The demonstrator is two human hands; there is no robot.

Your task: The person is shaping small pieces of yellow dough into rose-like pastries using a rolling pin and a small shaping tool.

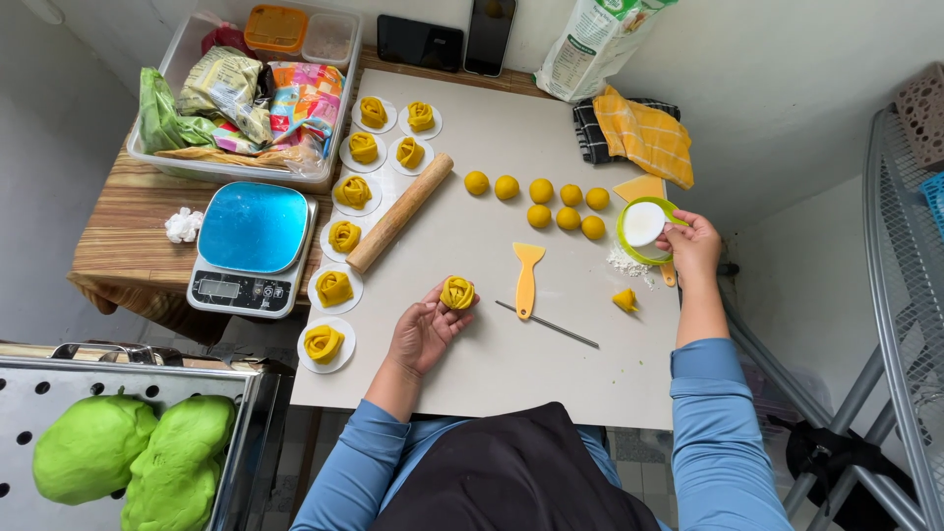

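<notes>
Head camera looks down on a pale rectangular work board (492,374) laid over a wooden table. At the bottom of the frame sit the person's blue sleeves and dark apron, and in the lower left corner two bright green lumps of dough (128,457) rest on a perforated metal tray. Just above the apron, left of centre, the left hand (423,334) has its fingers curled around a yellow rose-shaped dough piece (457,292), holding it just over the board. Right of it lie a thin metal rod (548,324), an orange plastic scraper (527,277) and a small yellow dough scrap (624,299). At the right edge of the board, the right hand (693,246) pinches a stack of white paper rounds (644,223) at a green-rimmed bowl (629,249), with spilled white flour just beneath. Along the left edge runs a column of eight more yellow dough roses on white paper rounds (334,288), beside a digital kitchen scale with a blue platform (253,246) and a wooden rolling pin (400,211) lying aslant. Seven small yellow dough balls (541,202) cluster in the upper middle. Farther back stand a clear plastic tub of packets (236,98), a yellow checked cloth (644,138) and a white flour bag (595,44).
</notes>
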